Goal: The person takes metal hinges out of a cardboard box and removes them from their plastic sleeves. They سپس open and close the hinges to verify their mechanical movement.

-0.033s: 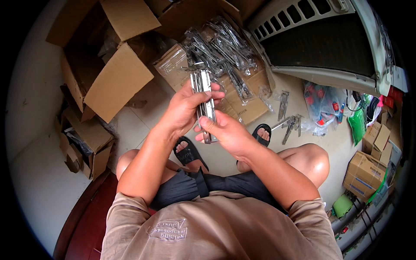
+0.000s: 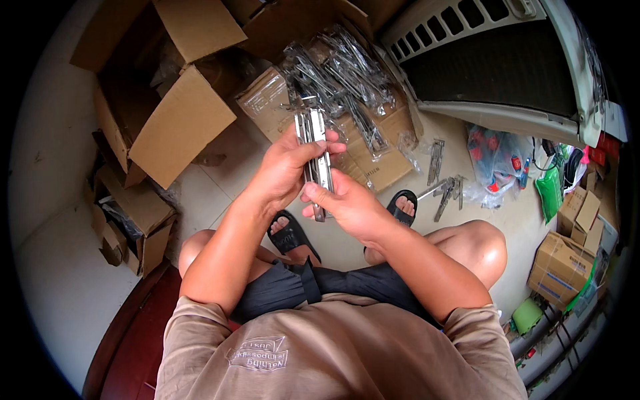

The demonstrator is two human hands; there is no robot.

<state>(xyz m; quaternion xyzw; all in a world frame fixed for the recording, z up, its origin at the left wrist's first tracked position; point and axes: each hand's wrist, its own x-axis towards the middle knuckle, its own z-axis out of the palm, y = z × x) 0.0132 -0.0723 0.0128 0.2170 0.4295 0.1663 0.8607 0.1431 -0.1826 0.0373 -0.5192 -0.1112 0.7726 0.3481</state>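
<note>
A bundle of long, shiny metal strips [image 2: 321,171] is held upright in front of me, between both hands. My left hand [image 2: 288,163] wraps around its upper half, thumb laid across the front and fingertips showing on the right side. At the lower end my right hand [image 2: 350,207] closes round the strips, its thumb at their front. Beyond the hands, many similar metal strips in clear plastic bags [image 2: 340,73] are piled on a flattened cardboard sheet [image 2: 383,170]. Several loose metal strips [image 2: 445,197] lie on the floor to the right.
Open cardboard boxes [image 2: 183,127] stand at the left. A grey-white slotted appliance casing [image 2: 493,100] is at the upper right. Below it sit a clear plastic bag with red and blue items [image 2: 497,160], a green packet [image 2: 548,193] and a closed carton [image 2: 560,270].
The right thumb has shifted slightly left along the lower end of the strips, and the bundle has tilted a little. Both hands keep their hold.
</note>
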